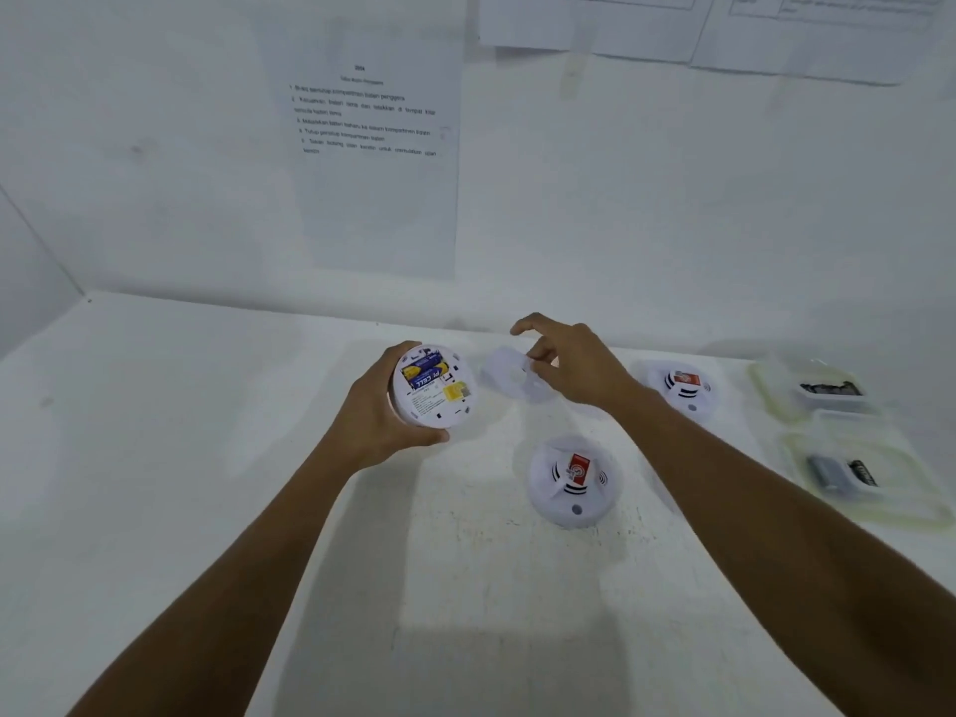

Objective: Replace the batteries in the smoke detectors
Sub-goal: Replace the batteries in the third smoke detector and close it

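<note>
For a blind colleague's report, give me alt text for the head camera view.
A person's left hand holds a white smoke detector back-up, batteries showing, while the right hand reaches a loose round cover. Two more detectors and two clear containers sit on the table.

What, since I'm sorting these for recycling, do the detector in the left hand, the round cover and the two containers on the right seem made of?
Detector in the left hand: white moulded plastic, matte, with printed labels. Round cover: probably thin white plastic, faintly translucent. Far container and near container: clear plastic, yellowish at the rims; dark contents show through.
</note>
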